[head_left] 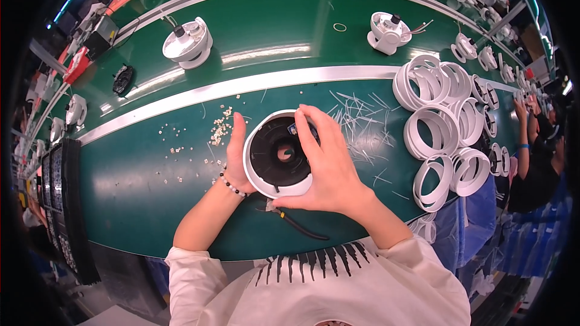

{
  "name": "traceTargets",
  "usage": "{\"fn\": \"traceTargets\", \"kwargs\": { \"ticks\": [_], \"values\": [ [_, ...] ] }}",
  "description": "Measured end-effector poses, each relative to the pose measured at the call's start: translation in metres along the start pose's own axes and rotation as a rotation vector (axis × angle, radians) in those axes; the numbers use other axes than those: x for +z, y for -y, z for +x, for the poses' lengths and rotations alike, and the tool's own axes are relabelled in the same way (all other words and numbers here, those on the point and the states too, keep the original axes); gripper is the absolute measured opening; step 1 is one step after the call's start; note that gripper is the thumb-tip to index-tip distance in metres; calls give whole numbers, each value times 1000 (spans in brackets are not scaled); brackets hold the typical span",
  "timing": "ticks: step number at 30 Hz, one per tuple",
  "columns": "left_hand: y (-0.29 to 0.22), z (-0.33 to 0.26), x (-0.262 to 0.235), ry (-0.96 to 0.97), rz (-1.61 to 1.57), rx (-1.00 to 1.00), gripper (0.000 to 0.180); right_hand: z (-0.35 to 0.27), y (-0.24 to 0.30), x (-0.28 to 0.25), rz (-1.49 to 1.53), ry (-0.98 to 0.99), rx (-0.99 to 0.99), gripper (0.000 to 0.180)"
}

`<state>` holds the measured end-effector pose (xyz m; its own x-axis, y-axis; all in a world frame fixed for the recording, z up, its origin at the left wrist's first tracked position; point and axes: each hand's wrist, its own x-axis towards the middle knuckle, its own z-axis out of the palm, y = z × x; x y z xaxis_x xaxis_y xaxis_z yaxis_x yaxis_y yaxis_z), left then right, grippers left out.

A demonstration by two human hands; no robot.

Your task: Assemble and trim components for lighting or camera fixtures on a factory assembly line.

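Note:
Both my hands hold a white round housing (292,189) in front of me, over the green table. A black round insert (267,156) with a hole in its middle fills the housing. My left hand (237,156) presses against the housing's left side, thumb pointing up, its other fingers mostly hidden. The right hand (329,166) wraps the right side, with fingertips on the top rim and the thumb at the lower edge. Just below lies a hand tool with black-and-yellow handles (297,224), its head partly covered.
White rings (432,130) stand stacked at the right. Thin white strips (365,121) and small beige pieces (220,130) litter the table. Beyond a metal rail sit white assemblies (187,42) and a black part (123,79). Black trays (63,205) line the left; a co-worker (534,169) is far right.

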<state>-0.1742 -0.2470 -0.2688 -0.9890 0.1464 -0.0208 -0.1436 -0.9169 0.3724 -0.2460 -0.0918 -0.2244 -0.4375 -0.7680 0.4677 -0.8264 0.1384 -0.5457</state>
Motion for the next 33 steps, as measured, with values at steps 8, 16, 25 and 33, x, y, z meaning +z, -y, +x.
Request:
{"fn": "traceTargets", "kwargs": {
  "ticks": [8,16,25,33],
  "values": [
    [8,-7,0,-156,198,167,66,-10,-1,32,76,-162,113,121],
    [16,20,11,-180,78,244,52,-16,-23,45,120,-284,190,114],
    [-20,71,2,-364,149,35,56,-10,-57,25,-98,-251,11,82],
    [-36,71,10,-357,247,-60,55,4,-55,8,-101,-341,-252,39]
  ]
}}
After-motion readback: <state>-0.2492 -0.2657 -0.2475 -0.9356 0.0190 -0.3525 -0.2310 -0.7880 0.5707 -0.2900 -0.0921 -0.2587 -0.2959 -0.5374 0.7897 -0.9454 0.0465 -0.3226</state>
